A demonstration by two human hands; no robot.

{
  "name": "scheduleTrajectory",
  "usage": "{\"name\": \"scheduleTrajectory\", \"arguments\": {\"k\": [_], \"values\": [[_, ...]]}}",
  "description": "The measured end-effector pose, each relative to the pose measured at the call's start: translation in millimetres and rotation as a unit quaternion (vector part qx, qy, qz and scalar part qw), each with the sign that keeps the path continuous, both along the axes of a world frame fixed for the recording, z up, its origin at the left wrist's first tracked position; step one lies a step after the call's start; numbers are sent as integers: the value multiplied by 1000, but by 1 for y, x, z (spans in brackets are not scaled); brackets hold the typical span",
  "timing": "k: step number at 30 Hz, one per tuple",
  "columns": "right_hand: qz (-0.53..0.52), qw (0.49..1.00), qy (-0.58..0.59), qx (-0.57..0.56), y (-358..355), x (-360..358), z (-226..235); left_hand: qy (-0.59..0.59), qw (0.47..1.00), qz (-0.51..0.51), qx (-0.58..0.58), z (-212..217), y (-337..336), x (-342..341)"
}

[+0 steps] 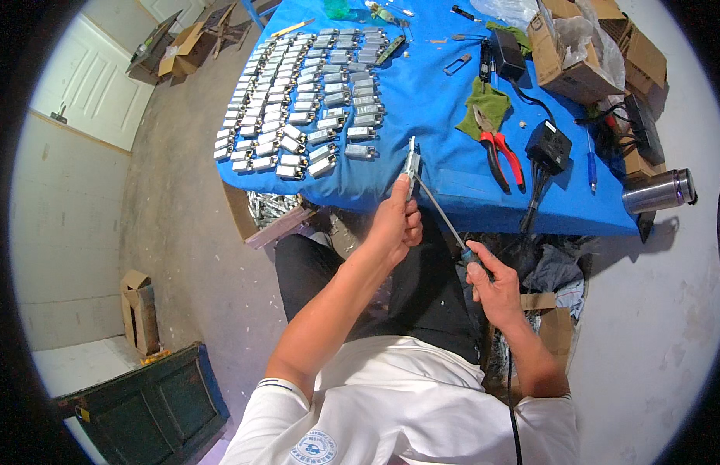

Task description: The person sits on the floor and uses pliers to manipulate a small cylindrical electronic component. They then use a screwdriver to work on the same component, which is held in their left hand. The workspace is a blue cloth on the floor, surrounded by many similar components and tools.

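My left hand [397, 223] pinches a small silver rectangular cell [412, 163] upright at the near edge of the blue-covered table [445, 167]. My right hand [493, 284] grips the handle of a soldering iron [445, 218], whose thin shaft slants up to the left so the tip meets the cell's lower end. A black cord runs down from the handle past my right forearm. Several rows of like silver cells [305, 101] lie laid out on the cloth to the left of the held one.
Red-handled pliers [502, 158] and a green rag [484, 107] lie right of my hands, with a black power adapter [549, 144], cardboard boxes [577, 58] and a steel flask [658, 191] further right. A small carton [139, 310] and dark crate [154, 403] stand on the floor at left.
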State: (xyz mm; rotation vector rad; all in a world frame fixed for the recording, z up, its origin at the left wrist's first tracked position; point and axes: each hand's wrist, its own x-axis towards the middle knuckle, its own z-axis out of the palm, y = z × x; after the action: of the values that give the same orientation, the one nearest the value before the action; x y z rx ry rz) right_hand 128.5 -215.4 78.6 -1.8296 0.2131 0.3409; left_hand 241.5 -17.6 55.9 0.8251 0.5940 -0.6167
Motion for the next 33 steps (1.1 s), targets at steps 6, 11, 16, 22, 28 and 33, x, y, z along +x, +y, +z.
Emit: {"name": "scheduleTrajectory", "arguments": {"k": [6, 11, 16, 22, 28, 33], "values": [[-31, 934, 92, 343, -2, -3, -1, 9, 999, 17, -32, 3, 1, -4], [-90, 878, 132, 451, 8, -9, 4, 9, 1000, 16, -24, 1, 1, -4], [-38, 964, 92, 246, 1, -8, 7, -7, 1000, 9, -14, -8, 1, -3], [19, 997, -73, 13, -5, -8, -20, -3, 1000, 10, -5, 0, -2, -2], [-84, 936, 165, 299, -18, 3, 1, 0, 1000, -6, -3, -4, -1, -4], [-105, 920, 165, 338, -11, -7, 0, -3, 1000, -17, 2, -6, -1, -7]]}}
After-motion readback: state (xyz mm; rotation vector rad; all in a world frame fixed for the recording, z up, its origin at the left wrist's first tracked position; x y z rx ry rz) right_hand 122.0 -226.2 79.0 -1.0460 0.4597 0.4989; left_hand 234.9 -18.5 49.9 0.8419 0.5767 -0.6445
